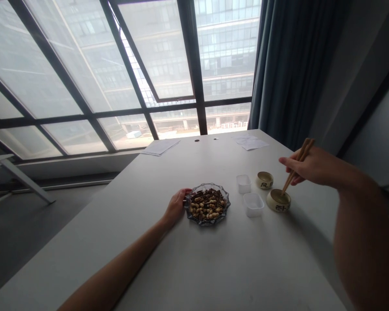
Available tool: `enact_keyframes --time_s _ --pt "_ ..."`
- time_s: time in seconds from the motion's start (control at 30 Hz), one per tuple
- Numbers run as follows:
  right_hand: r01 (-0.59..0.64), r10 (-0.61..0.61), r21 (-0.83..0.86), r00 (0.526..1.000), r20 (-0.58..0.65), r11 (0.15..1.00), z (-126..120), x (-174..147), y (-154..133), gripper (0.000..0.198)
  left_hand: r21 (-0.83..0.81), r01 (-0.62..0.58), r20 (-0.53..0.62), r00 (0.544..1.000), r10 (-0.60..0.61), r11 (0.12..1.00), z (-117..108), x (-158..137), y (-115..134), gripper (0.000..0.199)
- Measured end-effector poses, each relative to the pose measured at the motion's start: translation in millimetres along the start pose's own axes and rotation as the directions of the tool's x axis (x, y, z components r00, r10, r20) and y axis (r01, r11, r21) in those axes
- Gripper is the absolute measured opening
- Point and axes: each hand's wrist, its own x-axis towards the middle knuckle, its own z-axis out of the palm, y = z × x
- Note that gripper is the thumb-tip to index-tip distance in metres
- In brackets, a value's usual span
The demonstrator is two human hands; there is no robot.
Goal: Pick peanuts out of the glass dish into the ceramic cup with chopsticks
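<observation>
My left hand grips the left side of a scalloped glass bowl. Unshelled peanuts fill its near part, and dark brown slender pieces lie behind them. In my right hand is a pair of wooden chopsticks, slanting down with their tips inside a small ceramic bowl that bears dark characters. What the tips touch, if anything, is too small to make out. A second, matching ceramic bowl sits just behind it.
Two clear plastic containers stand between the glass bowl and the ceramic ones. Sheets of paper lie at the far left and far right of the white table. Windows and a dark curtain rise beyond.
</observation>
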Motion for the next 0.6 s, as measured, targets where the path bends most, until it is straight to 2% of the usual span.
enact_keyframes --time_s 0.5,0.6 --pt "-0.014 0.014 -0.041 1.0 -0.001 0.999 6 9 0 0.042 -0.006 0.0 0.007 1.0 0.0 1.0 0 0 -1 0.052" --pt "-0.004 0.008 -0.065 0.998 0.067 0.998 14 14 -2 0.041 -0.003 -0.002 0.009 1.0 0.002 1.0 0 0 0 0.052"
